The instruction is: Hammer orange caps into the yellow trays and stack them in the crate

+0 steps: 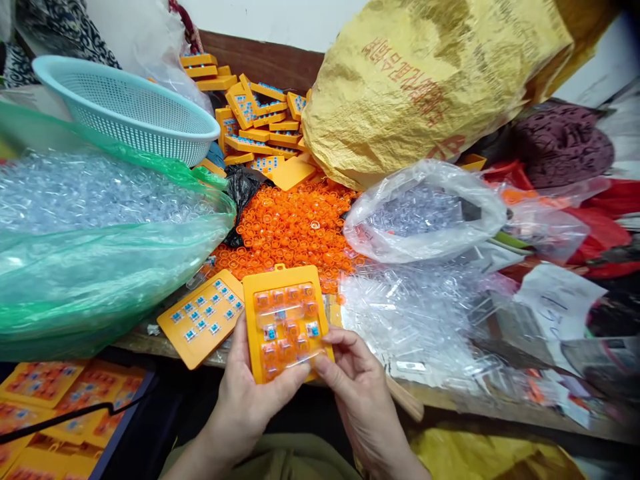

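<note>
Both hands hold a yellow-orange plastic case (254, 333) upright in front of me. Orange round pieces and a few blue-and-white parts sit in its recess, with clear plastic across them. My left hand (257, 393) wraps the lower left side, its thumb lying on the front near the bottom edge. My right hand (353, 377) pinches the lower right corner between thumb and fingers. To the left, a flat orange panel (200, 340) with small blue switches lies on the table edge, close behind my left hand.
Loose orange pieces (295, 223) are heaped mid-table, with stacked orange cases (265, 120) behind. A green bag (100, 260) and blue basket (135, 127) stand left. Right are a white bag (370, 247), clear pieces (415, 320) and a yellow sack (410, 100). Filled cases (65, 407) lie lower left.
</note>
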Motion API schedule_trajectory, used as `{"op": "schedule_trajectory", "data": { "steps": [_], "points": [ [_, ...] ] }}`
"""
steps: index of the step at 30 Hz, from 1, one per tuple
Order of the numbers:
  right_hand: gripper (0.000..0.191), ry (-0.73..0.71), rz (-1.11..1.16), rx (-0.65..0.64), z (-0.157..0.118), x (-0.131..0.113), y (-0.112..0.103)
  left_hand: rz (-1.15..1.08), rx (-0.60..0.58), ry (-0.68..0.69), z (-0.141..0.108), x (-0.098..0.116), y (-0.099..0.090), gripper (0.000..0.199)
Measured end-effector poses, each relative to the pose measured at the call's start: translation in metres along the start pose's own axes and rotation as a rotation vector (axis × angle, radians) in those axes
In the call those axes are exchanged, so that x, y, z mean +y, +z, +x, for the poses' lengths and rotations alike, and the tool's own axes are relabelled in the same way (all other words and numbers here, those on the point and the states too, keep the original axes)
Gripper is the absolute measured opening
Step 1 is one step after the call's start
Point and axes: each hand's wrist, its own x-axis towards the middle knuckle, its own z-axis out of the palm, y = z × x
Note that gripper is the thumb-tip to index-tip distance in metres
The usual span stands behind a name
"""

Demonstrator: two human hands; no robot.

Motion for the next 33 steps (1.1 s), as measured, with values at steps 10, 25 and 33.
{"op": "schedule_trajectory", "data": {
  "steps": [10, 25, 33],
  "points": [
    [0.014, -0.065, 0.02, 0.006, -0.004, 0.006, 0.0, -0.027, 0.035, 0.02, -0.003, -0.002, -0.002, 0.075],
    [0.033, -0.364, -1.096, 0.21, 0.142, -0.115, -0.038, -0.168, 0.038, -0.138, 0.001, 0.004, -0.01, 0.09],
    [0.029, -0.291, -1.587, 0.332, 0.247, -0.131, -0.07, -0.208, -0.054, -0.234, -0.004, 0.005, -0.003, 0.103]
  ]
}}
